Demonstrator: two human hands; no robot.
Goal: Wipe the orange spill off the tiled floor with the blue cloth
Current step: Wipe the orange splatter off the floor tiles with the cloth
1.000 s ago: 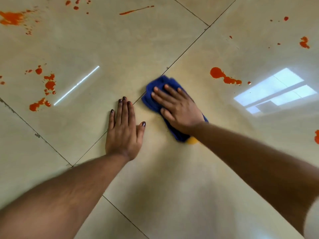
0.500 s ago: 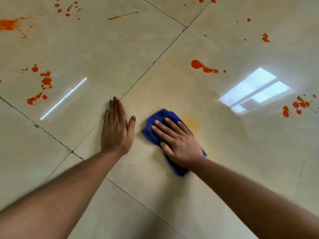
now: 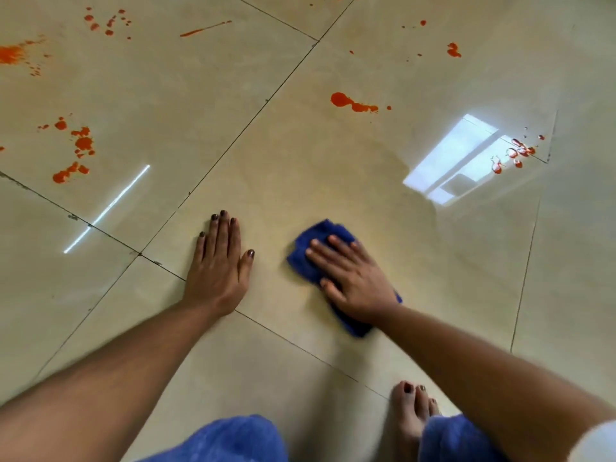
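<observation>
My right hand lies flat on the crumpled blue cloth, pressing it onto the beige tiled floor. My left hand rests palm down on the tile to the left of the cloth, fingers together, holding nothing. Orange spill marks remain farther out: a blob with a trail beyond the cloth, a cluster of splashes at the left, a spray at the far left, small drops at the upper right and drops near the window reflection.
A bare foot and blue-clad knees sit at the bottom edge. Dark grout lines cross the floor. A bright window reflection and a thin light streak shine on the tiles. A faint damp patch spreads beyond the cloth.
My right hand has dragged the blue cloth back toward me, away from the tile joint. The yellow smear seen beside it has gone. My foot and knees have come into view.
</observation>
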